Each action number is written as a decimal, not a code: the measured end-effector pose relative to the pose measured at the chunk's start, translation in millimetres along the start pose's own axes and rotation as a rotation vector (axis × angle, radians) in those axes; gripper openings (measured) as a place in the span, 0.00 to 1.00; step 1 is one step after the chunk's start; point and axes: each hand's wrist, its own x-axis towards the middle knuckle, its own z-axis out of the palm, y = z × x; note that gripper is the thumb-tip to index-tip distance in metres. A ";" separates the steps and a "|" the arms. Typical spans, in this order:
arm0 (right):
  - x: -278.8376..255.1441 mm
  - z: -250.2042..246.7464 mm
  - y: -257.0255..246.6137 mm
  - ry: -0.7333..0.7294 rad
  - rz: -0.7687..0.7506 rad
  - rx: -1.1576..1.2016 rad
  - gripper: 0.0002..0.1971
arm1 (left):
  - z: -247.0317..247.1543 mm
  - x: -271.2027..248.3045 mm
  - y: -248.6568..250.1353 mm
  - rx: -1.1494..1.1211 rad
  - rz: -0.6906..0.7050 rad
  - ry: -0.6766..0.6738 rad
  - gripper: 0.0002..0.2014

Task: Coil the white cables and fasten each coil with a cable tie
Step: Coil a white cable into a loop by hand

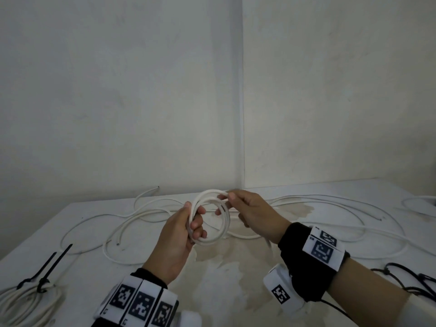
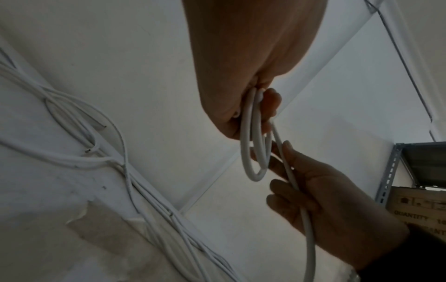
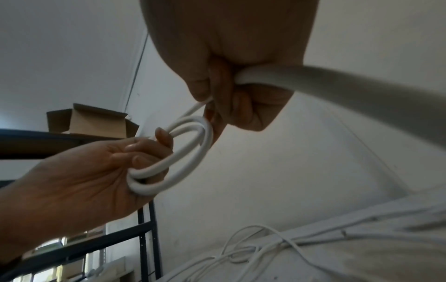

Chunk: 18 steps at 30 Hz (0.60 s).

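A small coil of white cable (image 1: pixel 223 223) is held in the air above the table. My left hand (image 1: pixel 186 227) grips the coil's left side, its fingers curled through the loops (image 3: pixel 183 152). My right hand (image 1: pixel 238 206) pinches the cable's running strand at the coil's top right, and that strand (image 2: pixel 306 225) trails down through the palm. In the left wrist view the loops (image 2: pixel 253 152) hang from my left fingers (image 2: pixel 270 103). Loose white cables (image 1: pixel 151 213) lie tangled on the white table (image 1: pixel 70 227) behind both hands.
A finished coil (image 1: pixel 26 303) bound with a black cable tie (image 1: pixel 47 270) lies at the front left. More black ties (image 1: pixel 405 277) lie at the right edge. Walls close the table's far side. A metal rack with a cardboard box (image 3: pixel 89 120) stands to the left.
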 end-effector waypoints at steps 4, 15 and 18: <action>7.2 -7.7 -1.1 0.034 -0.147 -0.214 0.11 | -0.2 -4.7 -0.9 0.089 -0.034 -0.010 0.21; 1.3 -0.4 -7.4 -0.135 -0.040 -0.224 0.15 | 1.2 -8.3 1.1 0.119 -0.032 -0.057 0.20; -1.4 -0.5 -8.9 -0.196 0.086 0.017 0.15 | 0.0 -7.9 0.6 0.133 -0.021 -0.078 0.21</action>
